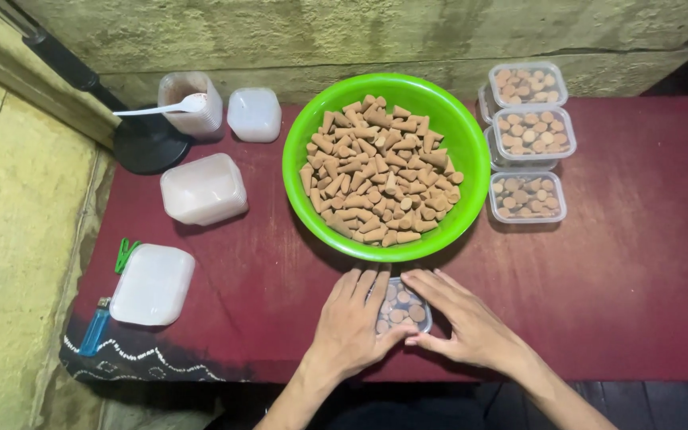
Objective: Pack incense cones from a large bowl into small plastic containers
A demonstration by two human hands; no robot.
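A small clear tub (401, 306) of brown cones is steadied on the bench (639, 279) just near of the green bowl (447, 231), flanked by the left hand (352, 322) and right hand (463, 318). Fingers are spread flat against its sides, so the upright cones are kept packed. Filled tubs (527, 135) are stacked far right.

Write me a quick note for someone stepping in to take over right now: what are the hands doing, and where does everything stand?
Left hand and right hand: both flat over a small clear tub of brown cones, by the table's near edge.
Green bowl: heaped with loose cones, just behind the hands.
Done: three filled tubs stacked at right.
Left: the bowl's pile; empty tubs and a lid stack wait at left.
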